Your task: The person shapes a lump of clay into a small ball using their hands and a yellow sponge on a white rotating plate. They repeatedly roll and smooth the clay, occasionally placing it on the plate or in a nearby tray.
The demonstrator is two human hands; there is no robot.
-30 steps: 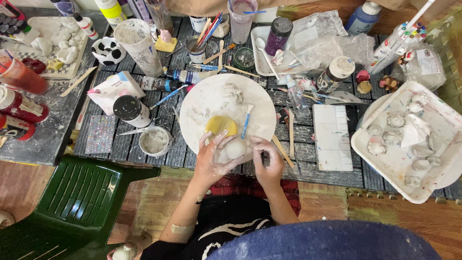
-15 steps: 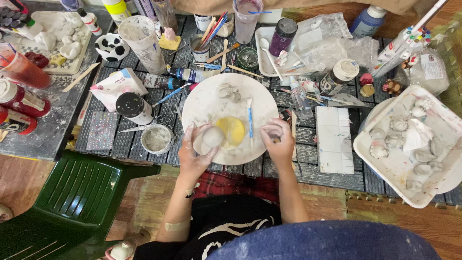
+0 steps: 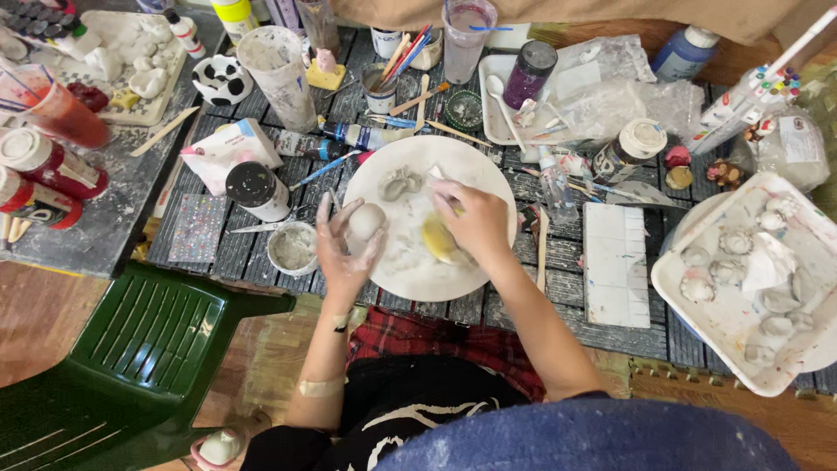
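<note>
Two hands over plate (image 3: 410, 270): left hand (image 3: 344, 249) cupping round clay ball (image 3: 365, 221).

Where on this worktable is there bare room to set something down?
Bare slats show between the white plate and the white palette, and along the near edge below the plate. The grey board at far left has open surface. The back row of jars and brushes is crowded.
</note>
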